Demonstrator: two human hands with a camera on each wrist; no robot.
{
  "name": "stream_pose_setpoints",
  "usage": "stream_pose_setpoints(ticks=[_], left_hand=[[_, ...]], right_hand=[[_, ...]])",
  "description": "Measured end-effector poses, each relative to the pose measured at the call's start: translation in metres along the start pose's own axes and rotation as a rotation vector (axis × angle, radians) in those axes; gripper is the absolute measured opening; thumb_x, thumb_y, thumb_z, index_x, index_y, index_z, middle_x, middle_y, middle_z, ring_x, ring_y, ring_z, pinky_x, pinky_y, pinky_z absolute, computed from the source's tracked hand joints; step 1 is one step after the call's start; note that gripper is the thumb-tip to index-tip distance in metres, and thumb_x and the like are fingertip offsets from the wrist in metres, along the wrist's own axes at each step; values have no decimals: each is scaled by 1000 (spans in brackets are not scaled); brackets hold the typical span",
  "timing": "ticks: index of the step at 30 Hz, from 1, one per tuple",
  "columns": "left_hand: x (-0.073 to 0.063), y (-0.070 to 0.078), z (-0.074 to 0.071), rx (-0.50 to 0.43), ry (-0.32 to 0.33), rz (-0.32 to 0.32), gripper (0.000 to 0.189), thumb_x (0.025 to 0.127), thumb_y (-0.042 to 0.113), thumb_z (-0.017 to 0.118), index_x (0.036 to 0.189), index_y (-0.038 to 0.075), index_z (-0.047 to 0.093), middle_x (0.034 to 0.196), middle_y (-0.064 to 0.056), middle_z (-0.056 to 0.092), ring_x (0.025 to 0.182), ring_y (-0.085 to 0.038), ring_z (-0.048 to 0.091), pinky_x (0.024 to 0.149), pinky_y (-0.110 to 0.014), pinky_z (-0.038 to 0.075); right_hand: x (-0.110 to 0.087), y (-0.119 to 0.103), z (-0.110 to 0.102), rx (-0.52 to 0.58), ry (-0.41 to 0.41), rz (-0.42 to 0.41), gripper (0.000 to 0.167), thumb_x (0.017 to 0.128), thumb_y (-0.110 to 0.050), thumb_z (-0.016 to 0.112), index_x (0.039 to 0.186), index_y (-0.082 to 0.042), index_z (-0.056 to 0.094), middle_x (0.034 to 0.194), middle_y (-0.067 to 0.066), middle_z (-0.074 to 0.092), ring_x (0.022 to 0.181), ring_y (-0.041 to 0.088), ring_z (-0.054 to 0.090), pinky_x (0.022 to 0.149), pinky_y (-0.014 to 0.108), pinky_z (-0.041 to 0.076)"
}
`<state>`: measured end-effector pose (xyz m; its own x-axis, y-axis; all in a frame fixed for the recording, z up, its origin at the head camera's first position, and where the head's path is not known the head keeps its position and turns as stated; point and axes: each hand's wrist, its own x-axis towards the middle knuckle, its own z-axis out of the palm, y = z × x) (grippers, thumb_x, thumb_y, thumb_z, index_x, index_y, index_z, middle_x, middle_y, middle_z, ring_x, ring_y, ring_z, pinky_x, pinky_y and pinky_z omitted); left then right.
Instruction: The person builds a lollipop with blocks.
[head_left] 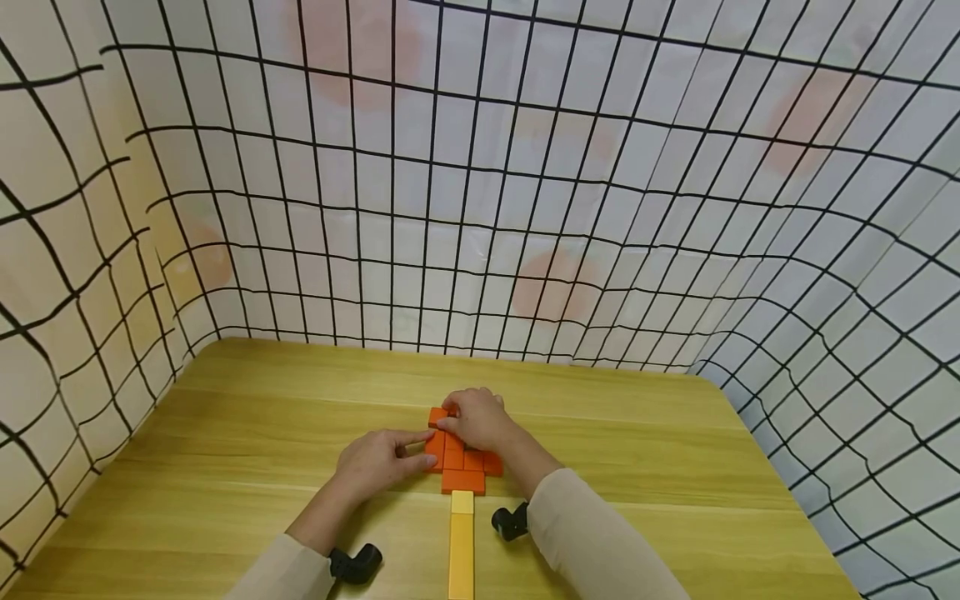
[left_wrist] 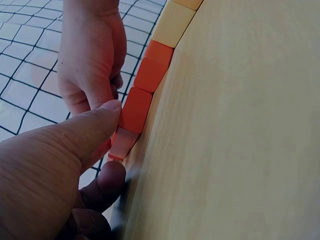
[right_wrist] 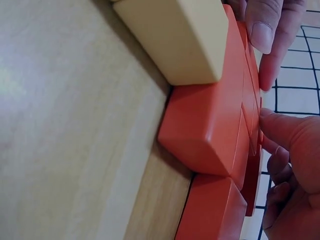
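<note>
Several red-orange wooden blocks (head_left: 462,481) lie flat together on the table in the head view. At their left side is my left hand (head_left: 378,462), thumb and index finger extended and touching the edge of the blocks. My right hand (head_left: 480,417) reaches over the far end and pinches a small red block (head_left: 437,414) between thumb and index finger. In the right wrist view, the right thumb (right_wrist: 280,125) sits against the blocks; the other fingers are partly hidden. The left wrist view shows the left thumb (left_wrist: 97,122) against a red block (left_wrist: 135,109).
A line of yellow blocks (head_left: 462,550) runs from the near side of the red ones toward me, its nearest piece pale yellow (head_left: 462,502). The wooden table (head_left: 637,467) is bounded by a white wall with a black grid (head_left: 480,250). Black wrist-worn devices (head_left: 356,564) flank the line.
</note>
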<state>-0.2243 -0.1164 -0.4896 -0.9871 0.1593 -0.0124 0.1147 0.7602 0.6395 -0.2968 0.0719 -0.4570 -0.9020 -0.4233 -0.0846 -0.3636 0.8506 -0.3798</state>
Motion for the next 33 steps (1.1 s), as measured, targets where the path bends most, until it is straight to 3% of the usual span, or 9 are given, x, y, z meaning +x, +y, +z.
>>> stream_pose_setpoints(ticks=[9,18,25,33], left_hand=[[0,1,0,7,-2,9,44,88,52,75,130,38,71,69,13,63,65,-8,53,58,-30,37],[0,0,-1,4,-2,11,44,89,51,74,130,36,71,65,11,57,63,-11,50,56,-31,34],[-1,0,0,-4,1,8,43,89,52,75,130,38,71,66,11,58,63,-10,50,56,-31,33],[-1,2,0,3,-1,-4,44,89,52,75,131,40,70,63,9,54,61,-12,47,56,-31,31]], right_hand=[[0,1,0,1,5,-20,33,100,-36,66,122,-12,72,114,5,73,109,29,59,93,45,38],[-1,6,2,51,41,-23,38,96,-44,70,116,-13,74,93,-2,69,102,24,59,92,44,39],[-5,14,2,183,59,-10,35,94,-43,73,115,-15,74,85,-4,63,84,17,56,76,31,49],[-11,25,1,253,87,-56,31,95,-38,72,116,-15,71,69,-5,48,65,12,46,63,25,39]])
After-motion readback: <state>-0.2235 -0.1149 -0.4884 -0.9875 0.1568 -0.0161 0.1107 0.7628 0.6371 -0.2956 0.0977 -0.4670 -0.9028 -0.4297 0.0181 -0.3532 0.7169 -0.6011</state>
